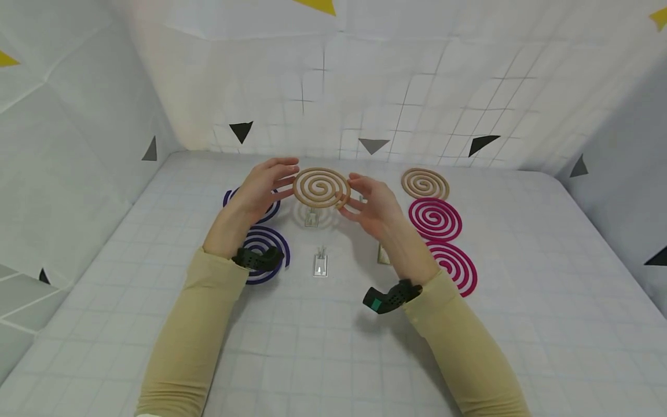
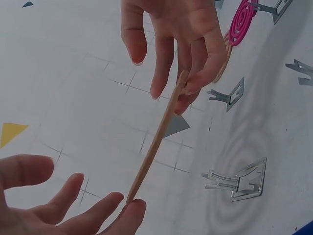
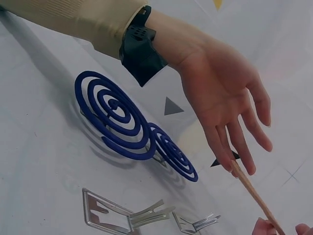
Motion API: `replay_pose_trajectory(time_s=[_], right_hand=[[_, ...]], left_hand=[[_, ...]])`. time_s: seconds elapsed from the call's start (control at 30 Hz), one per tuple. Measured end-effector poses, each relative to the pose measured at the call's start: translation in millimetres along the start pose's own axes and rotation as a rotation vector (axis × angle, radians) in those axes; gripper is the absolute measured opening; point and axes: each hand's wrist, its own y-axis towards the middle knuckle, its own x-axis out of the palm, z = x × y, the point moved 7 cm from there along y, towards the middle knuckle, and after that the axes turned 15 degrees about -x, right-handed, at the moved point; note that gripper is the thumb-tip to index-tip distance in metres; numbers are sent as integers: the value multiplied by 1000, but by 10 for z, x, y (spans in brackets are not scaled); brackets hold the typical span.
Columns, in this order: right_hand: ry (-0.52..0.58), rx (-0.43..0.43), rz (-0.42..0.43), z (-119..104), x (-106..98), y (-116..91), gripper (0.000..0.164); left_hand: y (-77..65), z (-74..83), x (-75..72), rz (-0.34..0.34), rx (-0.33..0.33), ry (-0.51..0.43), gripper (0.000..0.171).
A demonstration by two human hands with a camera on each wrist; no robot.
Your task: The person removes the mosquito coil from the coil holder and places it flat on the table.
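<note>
Between both hands a tan mosquito coil (image 1: 321, 185) is held up off the table. My left hand (image 1: 263, 188) has its fingers extended, fingertips touching the coil's left edge, thumb apart. At the opposite edge, fingertips of my right hand (image 1: 376, 205) touch the coil, its thumb also away from it. The coil appears edge-on in the left wrist view, above a metal coil stand (image 2: 247, 183) with upright prongs. Nearer to me is another metal stand (image 1: 321, 265). One more stand (image 1: 384, 253) is partly hidden by my right wrist.
On the left are two dark blue coils (image 3: 115, 115), propped above the table on stands and partly covered by my left arm. Two magenta coils (image 1: 435, 219) and a second tan coil (image 1: 425, 183) form a row at right. White sheet walls (image 1: 333, 75) enclose the table (image 1: 312, 359).
</note>
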Motion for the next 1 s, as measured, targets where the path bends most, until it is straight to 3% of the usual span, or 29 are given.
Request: replay_pose_trajectory(time_s=[0.6,1.0], right_hand=[[-18,-99,-72,-238,-22,-1,48],[-84,-191,-60,-362,-53,22,50]], left_hand=[[-119,85,119,-26,52,-79,40],[-144,132,166,-13,74,-137,39]])
